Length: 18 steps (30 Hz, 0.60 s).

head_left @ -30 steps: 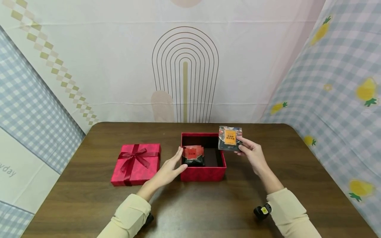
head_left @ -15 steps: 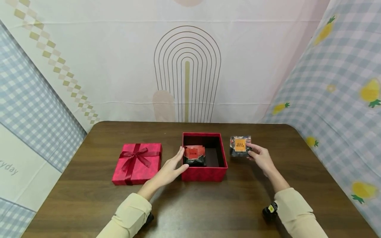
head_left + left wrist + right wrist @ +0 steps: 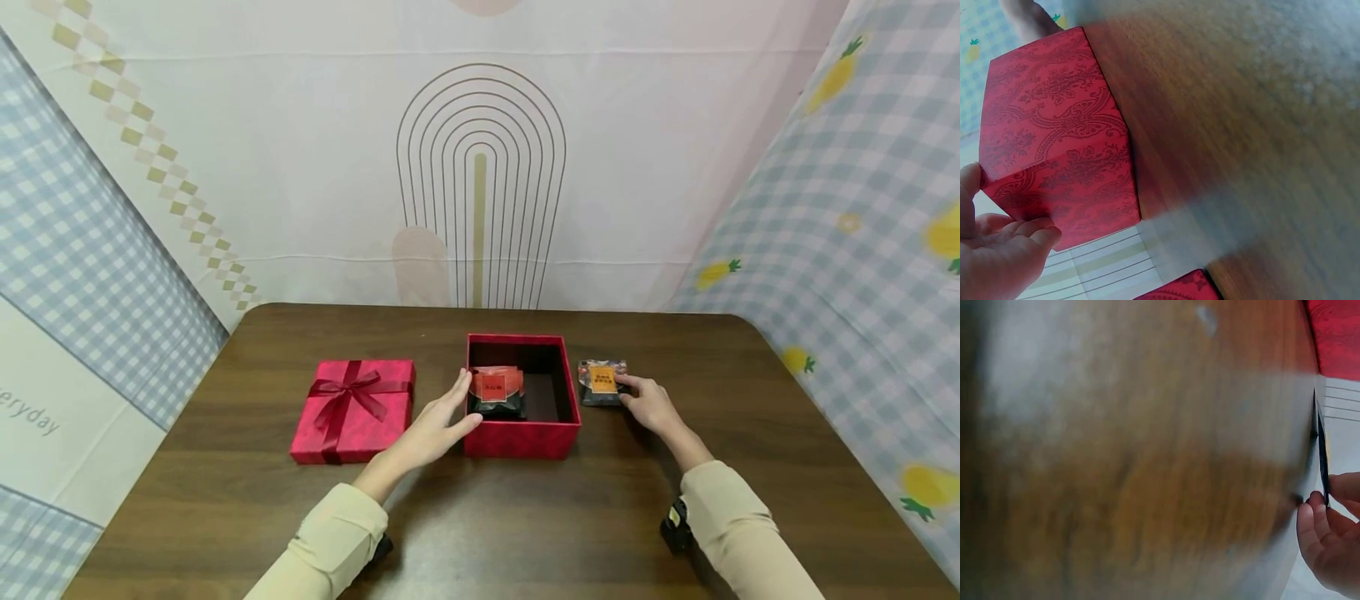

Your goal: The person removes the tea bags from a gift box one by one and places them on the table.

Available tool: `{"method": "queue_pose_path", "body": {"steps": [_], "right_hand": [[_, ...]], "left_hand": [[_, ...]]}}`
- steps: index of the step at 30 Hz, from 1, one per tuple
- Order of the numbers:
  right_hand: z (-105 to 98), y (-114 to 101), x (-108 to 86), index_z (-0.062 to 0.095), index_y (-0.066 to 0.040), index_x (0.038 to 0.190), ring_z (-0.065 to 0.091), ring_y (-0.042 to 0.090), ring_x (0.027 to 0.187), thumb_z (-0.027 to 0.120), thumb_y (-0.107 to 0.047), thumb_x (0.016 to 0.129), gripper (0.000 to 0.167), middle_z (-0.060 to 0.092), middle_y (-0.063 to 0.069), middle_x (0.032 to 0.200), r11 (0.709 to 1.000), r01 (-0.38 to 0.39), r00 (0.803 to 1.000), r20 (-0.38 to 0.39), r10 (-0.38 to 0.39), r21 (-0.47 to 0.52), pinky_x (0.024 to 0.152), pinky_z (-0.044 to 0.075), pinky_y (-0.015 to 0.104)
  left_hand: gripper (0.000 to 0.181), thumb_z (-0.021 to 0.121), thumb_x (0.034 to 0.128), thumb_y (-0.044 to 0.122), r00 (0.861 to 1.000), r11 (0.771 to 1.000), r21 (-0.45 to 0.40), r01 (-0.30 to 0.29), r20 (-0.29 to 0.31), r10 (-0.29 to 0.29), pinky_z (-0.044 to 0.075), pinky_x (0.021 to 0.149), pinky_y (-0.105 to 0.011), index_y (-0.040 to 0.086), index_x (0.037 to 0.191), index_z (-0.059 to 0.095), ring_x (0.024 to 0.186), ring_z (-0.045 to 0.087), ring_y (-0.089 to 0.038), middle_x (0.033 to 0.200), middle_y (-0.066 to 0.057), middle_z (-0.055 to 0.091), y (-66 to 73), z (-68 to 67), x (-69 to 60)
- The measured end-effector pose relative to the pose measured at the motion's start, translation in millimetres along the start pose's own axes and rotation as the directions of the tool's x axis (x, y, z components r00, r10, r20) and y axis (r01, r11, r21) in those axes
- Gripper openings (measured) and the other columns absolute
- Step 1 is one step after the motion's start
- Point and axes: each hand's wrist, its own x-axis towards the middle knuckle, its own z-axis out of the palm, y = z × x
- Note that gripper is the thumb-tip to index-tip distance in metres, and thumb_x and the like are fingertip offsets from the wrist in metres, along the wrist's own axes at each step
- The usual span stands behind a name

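Note:
A red patterned gift box (image 3: 521, 440) stands lidless on the table. Inside it, on the left, sit sachets with a red label (image 3: 493, 390), dark toward the bottom. My left hand (image 3: 435, 429) rests against the box's left side, fingers extended along the wall and thumb by the front corner; the left wrist view also shows the fingers touching the box wall (image 3: 1054, 125). Right of the box, my right hand (image 3: 654, 407) pinches a dark sachet with an orange label (image 3: 602, 381) by its right edge. From the right wrist, the sachet (image 3: 1323, 453) appears edge-on, close to the tabletop.
The red box lid (image 3: 352, 412), tied with a dark red ribbon bow, lies left of the box on the brown wooden table (image 3: 517, 525). Patterned cloth (image 3: 322, 167) hangs behind the table and along both sides.
My right hand has carried the orange-labelled sachet from above the box's right edge rightward and down toward the table. My left hand stays at the box.

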Motion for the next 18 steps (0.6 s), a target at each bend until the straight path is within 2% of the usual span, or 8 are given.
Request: {"method": "queue_pose_path", "body": {"steps": [9, 14, 16, 18], "right_hand": [[1.2, 3.4, -0.7, 0.051, 0.012, 0.121, 0.047, 0.047, 0.107, 0.052, 0.000, 0.085, 0.038, 0.043, 0.036, 0.125, 0.994, 0.097, 0.995, 0.001, -0.097, -0.056, 0.090, 0.037, 0.056], [-1.3, -6.6, -1.6, 0.051, 0.014, 0.119, 0.043, 0.049, 0.113, 0.052, 0.000, 0.086, 0.036, 0.044, 0.038, 0.123, 0.989, 0.141, 0.987, -0.073, -0.144, -0.046, 0.093, 0.034, 0.057], [-3.3, -16.1, -1.7, 0.050, 0.013, 0.121, 0.049, 0.047, 0.108, 0.052, 0.000, 0.088, 0.036, 0.049, 0.036, 0.119, 0.989, 0.150, 0.982, -0.116, -0.151, -0.015, 0.090, 0.038, 0.055], [-5.0, -27.4, -1.8, 0.048, 0.012, 0.124, 0.056, 0.040, 0.094, 0.052, -0.001, 0.089, 0.038, 0.056, 0.032, 0.109, 0.988, 0.155, 0.978, -0.146, -0.152, 0.012, 0.081, 0.044, 0.050]], "left_hand": [[0.065, 0.052, 0.0934, 0.020, 1.000, 1.000, -0.001, -0.007, -0.004, 0.007, 0.022, 0.107, -0.045, -0.004, 0.143, 0.017, 0.135, 0.021, -0.030, 0.150, -0.019, 0.013, 0.0, 0.8, 1.1], [0.065, 0.052, 0.0936, 0.020, 1.000, 1.000, -0.005, 0.006, 0.003, -0.006, 0.021, 0.108, -0.044, -0.001, 0.144, 0.015, 0.135, 0.020, -0.028, 0.150, -0.017, 0.012, 0.2, 0.3, -0.1], [0.066, 0.052, 0.0936, 0.021, 1.000, 1.000, -0.002, 0.006, 0.003, -0.006, 0.021, 0.108, -0.043, 0.000, 0.144, 0.015, 0.135, 0.020, -0.028, 0.150, -0.016, 0.011, -0.1, 0.3, -0.4], [0.066, 0.052, 0.0935, 0.021, 1.000, 1.000, -0.001, 0.004, 0.001, -0.004, 0.021, 0.108, -0.043, 0.000, 0.144, 0.015, 0.136, 0.020, -0.028, 0.150, -0.016, 0.011, -0.7, 0.7, -0.1]]}}
